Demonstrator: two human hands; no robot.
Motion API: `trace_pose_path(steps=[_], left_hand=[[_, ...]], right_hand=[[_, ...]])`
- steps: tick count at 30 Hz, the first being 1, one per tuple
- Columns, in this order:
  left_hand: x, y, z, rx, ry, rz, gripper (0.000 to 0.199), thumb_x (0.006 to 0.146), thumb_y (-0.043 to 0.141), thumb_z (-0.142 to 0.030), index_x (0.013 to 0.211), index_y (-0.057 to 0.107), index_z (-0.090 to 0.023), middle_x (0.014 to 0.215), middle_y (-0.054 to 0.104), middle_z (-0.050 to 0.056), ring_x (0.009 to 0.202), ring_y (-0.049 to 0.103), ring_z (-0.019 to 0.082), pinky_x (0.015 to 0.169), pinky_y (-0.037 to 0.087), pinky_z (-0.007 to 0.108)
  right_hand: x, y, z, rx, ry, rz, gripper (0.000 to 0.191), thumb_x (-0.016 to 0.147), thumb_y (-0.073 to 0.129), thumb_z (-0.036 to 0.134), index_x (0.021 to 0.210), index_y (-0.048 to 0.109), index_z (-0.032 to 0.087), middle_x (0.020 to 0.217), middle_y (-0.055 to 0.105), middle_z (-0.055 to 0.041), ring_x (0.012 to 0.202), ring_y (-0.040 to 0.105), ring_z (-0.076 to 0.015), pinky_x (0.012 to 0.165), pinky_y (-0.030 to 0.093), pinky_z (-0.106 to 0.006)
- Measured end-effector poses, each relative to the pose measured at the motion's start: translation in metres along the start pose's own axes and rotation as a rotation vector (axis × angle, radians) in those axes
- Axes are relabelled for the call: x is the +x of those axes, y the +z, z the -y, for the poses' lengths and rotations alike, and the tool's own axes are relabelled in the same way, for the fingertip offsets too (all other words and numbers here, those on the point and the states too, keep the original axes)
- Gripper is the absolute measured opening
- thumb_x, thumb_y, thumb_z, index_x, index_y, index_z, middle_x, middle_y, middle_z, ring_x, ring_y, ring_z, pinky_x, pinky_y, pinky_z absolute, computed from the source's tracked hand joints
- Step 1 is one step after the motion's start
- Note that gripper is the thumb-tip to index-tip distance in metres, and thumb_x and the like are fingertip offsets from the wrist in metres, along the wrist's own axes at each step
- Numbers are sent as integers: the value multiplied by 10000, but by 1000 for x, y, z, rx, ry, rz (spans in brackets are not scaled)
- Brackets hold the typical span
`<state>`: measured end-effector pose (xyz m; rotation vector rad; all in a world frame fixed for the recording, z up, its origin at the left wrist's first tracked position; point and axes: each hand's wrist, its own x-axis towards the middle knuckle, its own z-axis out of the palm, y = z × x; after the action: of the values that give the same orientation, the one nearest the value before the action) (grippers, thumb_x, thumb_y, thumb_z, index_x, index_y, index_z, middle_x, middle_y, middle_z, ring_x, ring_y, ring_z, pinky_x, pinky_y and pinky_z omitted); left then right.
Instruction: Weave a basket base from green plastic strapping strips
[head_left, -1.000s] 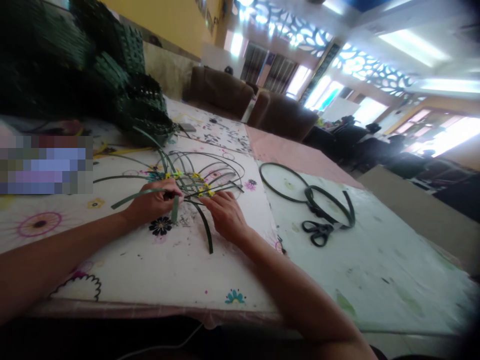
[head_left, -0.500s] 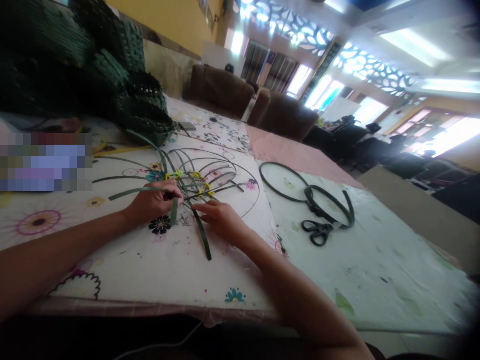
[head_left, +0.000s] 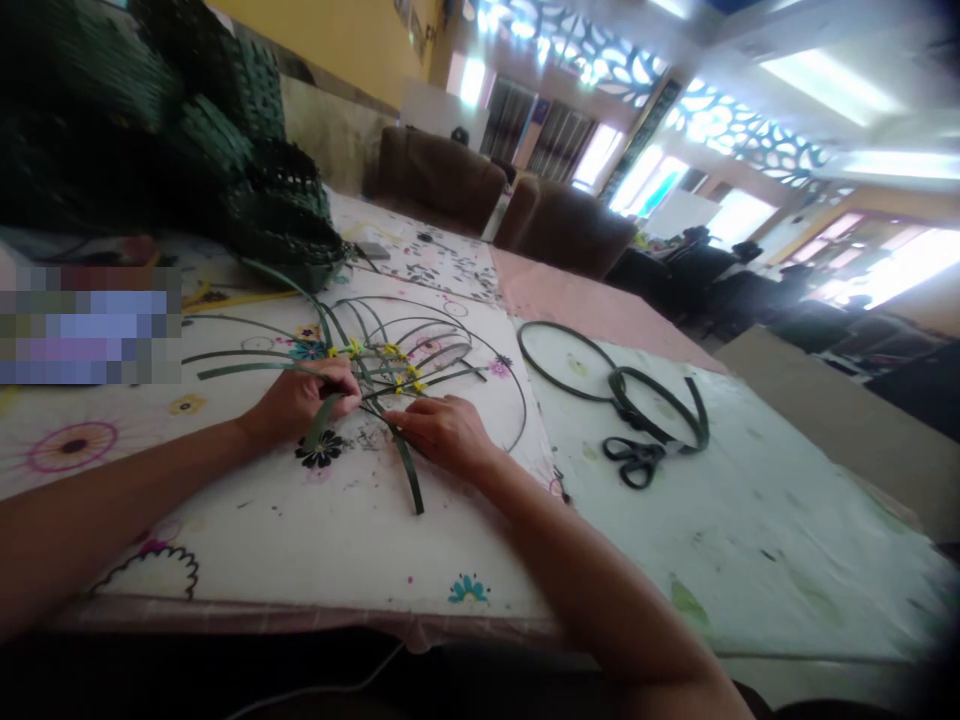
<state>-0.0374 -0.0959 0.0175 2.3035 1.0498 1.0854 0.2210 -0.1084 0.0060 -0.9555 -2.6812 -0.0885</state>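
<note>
A loose weave of dark green strips (head_left: 381, 368), with yellow ties at several crossings, lies flat on the flowered tablecloth. Its long strip ends fan and curl outward. At the near left of the weave, my left hand (head_left: 326, 390) is closed on a green strip (head_left: 322, 420), whose end bends down below the fingers. My right hand (head_left: 442, 430) rests on the near right edge, fingertips together and touching the strips near the crossing. Under those fingertips one strip (head_left: 409, 475) runs out toward me. Whether the right fingers pinch it or only press it, I cannot tell.
Coils of green strip (head_left: 660, 410) and black-handled scissors (head_left: 634, 462) lie on the pale green cloth to the right. Dark green woven baskets (head_left: 285, 220) are piled at the back left. Brown chairs (head_left: 442, 180) stand beyond the table (head_left: 315, 560).
My left hand has drawn slightly left with the strip, whose end now swings further left. My right hand has shifted a little, its fingers lying closer together over the crossing.
</note>
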Motion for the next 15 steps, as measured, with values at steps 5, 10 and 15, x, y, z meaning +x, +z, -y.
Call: trace_pose_path(steps=[5,10,15], left_hand=[[-1,-1,0,-38,11,15,222,879,599,-316,712,645,-177,719,603,19,692,566,149,704,467,267],[-4,1,4,-93,16,16,230,900,613,-312,719,650,-176,730,599,15,689,547,136,684,451,253],[-5,0,6,-134,-20,47,226,907,630,-328,745,661,-174,759,600,14,706,547,132,670,446,241]], right_hand=[[-1,1,-5,-17,-55,-10,340,1087,468,313,1315,719,290,890,746,-8,679,551,-112,618,289,-293],[-2,-7,-7,-77,-154,12,315,1086,459,247,1265,718,249,925,736,-25,700,537,-125,615,274,-298],[-1,-9,-9,-67,-188,33,308,1074,469,220,1256,717,227,902,721,-27,720,547,-135,634,295,-295]])
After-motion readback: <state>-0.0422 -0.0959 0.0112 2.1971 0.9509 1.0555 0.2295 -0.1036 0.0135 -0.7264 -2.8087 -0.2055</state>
